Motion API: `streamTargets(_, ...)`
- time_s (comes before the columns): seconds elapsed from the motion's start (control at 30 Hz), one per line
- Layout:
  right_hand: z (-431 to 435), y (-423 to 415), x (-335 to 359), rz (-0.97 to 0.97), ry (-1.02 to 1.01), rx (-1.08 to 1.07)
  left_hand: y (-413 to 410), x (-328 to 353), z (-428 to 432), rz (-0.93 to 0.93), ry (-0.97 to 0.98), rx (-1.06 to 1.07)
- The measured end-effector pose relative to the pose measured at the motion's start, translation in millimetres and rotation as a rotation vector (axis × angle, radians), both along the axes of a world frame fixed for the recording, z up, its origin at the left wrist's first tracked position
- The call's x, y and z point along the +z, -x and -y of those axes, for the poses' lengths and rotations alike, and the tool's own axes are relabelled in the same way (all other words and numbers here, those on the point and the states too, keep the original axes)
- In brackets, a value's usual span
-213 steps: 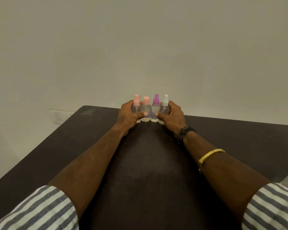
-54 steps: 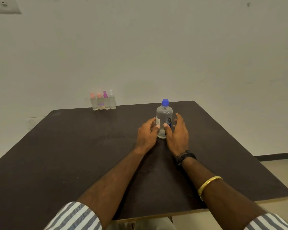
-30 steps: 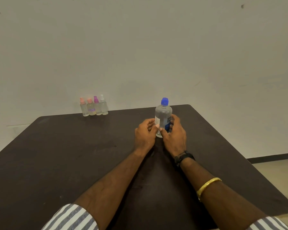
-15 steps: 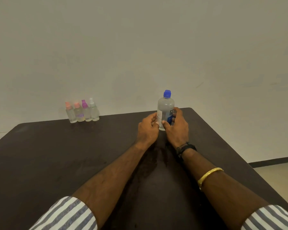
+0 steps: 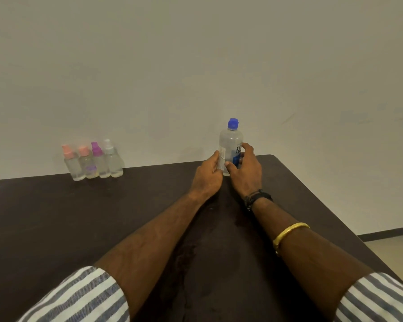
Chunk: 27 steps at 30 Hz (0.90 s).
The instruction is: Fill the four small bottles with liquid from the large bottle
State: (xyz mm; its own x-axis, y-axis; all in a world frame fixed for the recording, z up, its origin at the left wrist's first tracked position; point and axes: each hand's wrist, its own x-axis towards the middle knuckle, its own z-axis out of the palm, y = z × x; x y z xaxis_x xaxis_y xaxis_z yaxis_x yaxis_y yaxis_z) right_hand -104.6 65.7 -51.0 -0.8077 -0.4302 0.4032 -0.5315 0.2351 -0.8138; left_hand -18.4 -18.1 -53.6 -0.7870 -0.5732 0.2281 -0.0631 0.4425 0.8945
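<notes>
A large clear bottle with a blue cap stands upright near the far right edge of the dark table. My left hand presses its lower left side. My right hand wraps its lower right side, fingers over the label. Several small clear spray bottles stand in a tight row at the far left edge by the wall, with two peach caps, one purple and one white. They are capped and well apart from both hands.
A plain pale wall rises right behind the table's far edge. The table's right edge drops to a beige floor. Striped sleeves frame the bottom of the view.
Both hands have slid the large bottle farther away toward the table's far edge and kept hold of it. The view has shifted a little. The small bottles stay in their row.
</notes>
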Motion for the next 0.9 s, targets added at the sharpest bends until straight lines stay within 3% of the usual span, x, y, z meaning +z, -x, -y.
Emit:
streamTargets(0.63,24.1,28.1,-6.8,-0.023,-0.037,0.002,27.1,-18.6,24.4,0.046,0.007,-0.084)
streamTargets(0.9,13.0,17.8,4.3,0.051,-0.134,-0.03,-5.6,-4.5,8.5,0.059,0.18,0.019)
